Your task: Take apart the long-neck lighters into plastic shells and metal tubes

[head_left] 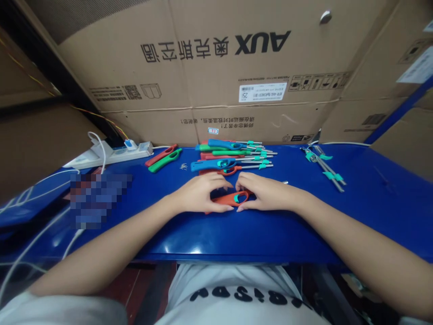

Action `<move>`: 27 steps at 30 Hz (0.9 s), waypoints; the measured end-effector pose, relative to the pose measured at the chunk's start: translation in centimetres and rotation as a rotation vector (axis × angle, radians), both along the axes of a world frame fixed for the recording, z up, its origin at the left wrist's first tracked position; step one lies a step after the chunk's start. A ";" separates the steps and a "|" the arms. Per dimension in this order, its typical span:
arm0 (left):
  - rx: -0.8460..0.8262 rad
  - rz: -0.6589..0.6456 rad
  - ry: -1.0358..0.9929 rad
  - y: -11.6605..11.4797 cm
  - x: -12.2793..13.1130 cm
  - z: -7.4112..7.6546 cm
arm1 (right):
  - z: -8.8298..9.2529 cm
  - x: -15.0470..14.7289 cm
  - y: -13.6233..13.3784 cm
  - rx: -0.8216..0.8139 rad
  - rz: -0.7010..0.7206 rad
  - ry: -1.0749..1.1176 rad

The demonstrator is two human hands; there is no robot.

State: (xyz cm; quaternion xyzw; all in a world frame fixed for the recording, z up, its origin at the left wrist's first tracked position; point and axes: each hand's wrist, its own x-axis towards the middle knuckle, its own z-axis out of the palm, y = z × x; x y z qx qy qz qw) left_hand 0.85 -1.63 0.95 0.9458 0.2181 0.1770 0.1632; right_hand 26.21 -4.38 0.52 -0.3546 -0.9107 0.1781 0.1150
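An orange stick lighter [226, 200] with a teal trigger lies low over the blue table, its handle pointing left. My left hand [203, 193] is closed round the handle end, thumb below and fingers above. My right hand [265, 193] curls round the trigger-guard end, with its thumb near the left thumb. Part of the lighter's front is hidden behind my right hand, and a small metal tip [286, 182] shows past it. Just beyond my hands lies a pile of lighters, among them a blue lighter [211, 165] and an orange-red lighter [233, 170].
Green [165, 160] and red [160, 156] handle pieces lie back left, beside small metal bits [183, 166]. Metal tubes [326, 169] with teal parts lie at right. A power strip [111, 155] with white cables stands left. A large cardboard box [216, 85] walls off the back.
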 end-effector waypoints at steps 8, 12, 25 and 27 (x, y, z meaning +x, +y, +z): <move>-0.130 0.095 0.086 -1.0 0.8 -0.2 | 0.5 -0.2 -0.2 -0.076 -0.073 -0.011; -0.046 0.138 0.139 -1.8 0.9 -0.1 | 0.7 -0.3 -0.4 -0.074 -0.098 -0.049; 0.331 0.205 0.158 -2.6 0.8 0.1 | 0.7 -1.0 -0.7 0.226 -0.132 -0.023; 0.351 0.211 0.151 -2.6 0.8 -0.1 | 0.8 -1.0 -0.7 0.264 -0.143 -0.063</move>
